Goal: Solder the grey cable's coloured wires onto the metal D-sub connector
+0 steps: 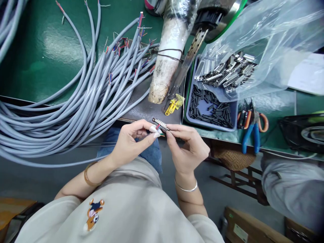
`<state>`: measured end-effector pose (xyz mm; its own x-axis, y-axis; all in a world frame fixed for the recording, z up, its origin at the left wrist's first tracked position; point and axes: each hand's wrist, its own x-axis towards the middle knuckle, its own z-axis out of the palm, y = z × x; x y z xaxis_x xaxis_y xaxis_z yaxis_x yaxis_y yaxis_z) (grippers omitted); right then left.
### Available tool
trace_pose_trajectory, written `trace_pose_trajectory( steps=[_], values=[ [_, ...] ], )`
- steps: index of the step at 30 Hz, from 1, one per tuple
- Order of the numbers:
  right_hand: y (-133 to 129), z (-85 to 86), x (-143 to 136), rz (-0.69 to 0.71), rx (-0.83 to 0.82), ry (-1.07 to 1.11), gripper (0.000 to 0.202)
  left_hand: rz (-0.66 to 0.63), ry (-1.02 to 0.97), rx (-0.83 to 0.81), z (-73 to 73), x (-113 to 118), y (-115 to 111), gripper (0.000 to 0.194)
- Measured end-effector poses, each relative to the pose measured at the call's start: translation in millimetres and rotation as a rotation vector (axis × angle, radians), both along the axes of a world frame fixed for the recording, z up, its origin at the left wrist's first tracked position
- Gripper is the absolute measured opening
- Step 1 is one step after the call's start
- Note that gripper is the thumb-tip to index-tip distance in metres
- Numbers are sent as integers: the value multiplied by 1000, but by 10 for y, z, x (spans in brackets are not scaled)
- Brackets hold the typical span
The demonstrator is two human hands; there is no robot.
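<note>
My left hand (pixel 138 138) pinches the coloured wire ends (pixel 158 127) of a grey cable between thumb and forefinger. In my right hand (pixel 187 143), thumb and fingers close on the right end of a small metal connector (pixel 160 124) with rows of pins. The wires touch the connector at its middle, and both hands meet just in front of the bench edge. A large bundle of grey cables (pixel 93 98) with stripped coloured ends lies to the left. Fingertips partly hide the wires.
A blue-grey tray (pixel 236 116) holds black tubes (pixel 210 108) and bagged metal connectors (pixel 230 72). Right of it are blue-handled pliers (pixel 250 135). A wrapped nozzle (pixel 165 64) and yellow clip (pixel 174 104) stand ahead. Someone's grey-clothed leg (pixel 291 189) is at right.
</note>
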<state>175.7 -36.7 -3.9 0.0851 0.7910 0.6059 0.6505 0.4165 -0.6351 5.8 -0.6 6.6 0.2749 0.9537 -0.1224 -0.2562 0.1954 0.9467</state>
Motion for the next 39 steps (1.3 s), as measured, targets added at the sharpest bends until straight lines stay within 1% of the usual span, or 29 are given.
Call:
trace_pose_trajectory(
  steps=[3, 6, 11, 18, 26, 35, 39],
  values=[
    [35, -87, -17, -39, 59, -49, 20, 39, 65, 18, -22, 29, 16, 24],
    [65, -136, -16, -52, 70, -32, 17, 83, 94, 4, -22, 67, 50, 21],
    [145, -120, 5, -52, 35, -2, 16, 133, 148, 63, -18, 127, 126, 17],
    [224, -105, -7, -53, 77, -9, 19, 230, 274, 208, 11, 180, 195, 15],
    [254, -107, -12, -67, 115, -38, 20, 236, 381, 269, 48, 184, 217, 13],
    [282, -121, -11, -73, 125, -8, 21, 251, 411, 282, 55, 182, 216, 14],
    [284, -77, -15, -66, 124, -3, 22, 256, 401, 297, 79, 181, 216, 14]
  ],
)
